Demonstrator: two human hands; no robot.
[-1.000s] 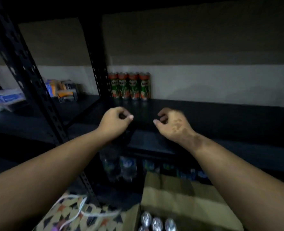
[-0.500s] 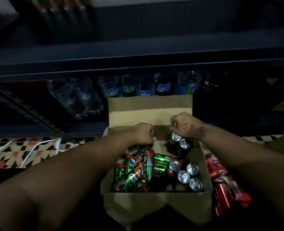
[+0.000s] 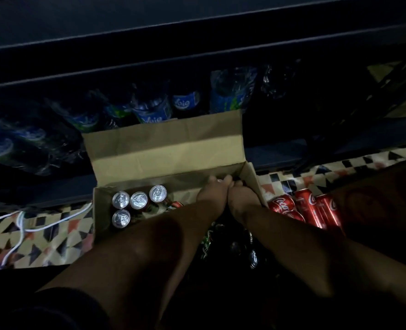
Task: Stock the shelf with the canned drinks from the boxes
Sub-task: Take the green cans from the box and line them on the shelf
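Head view, looking down at an open cardboard box [image 3: 163, 148] on a patterned tile floor [image 3: 54, 234], set against the front of a dark metal shelf [image 3: 197, 51]. Both forearms reach into the far right corner of the box. The left hand [image 3: 211, 194] and the right hand [image 3: 243, 198] lie side by side and touch each other, with fingers curled down over what appears to be a can top at the box wall; the fingertips are hidden in shadow, so whether either hand is clamped on a can cannot be told. In the far left corner of the box, four upright cans [image 3: 135, 203] stand close together with their silver tops showing. More cans, green and red, lie loose and dim in the near part of the box beneath the arms. Just beside the box on the right, several red cola cans [image 3: 304, 208] lie on their sides on the floor. On the lowest shelf level behind the raised box flap, wrapped water bottles [image 3: 149, 110] with blue labels stand in a row. A white cord [image 3: 21, 225] trails across the tiles at left.
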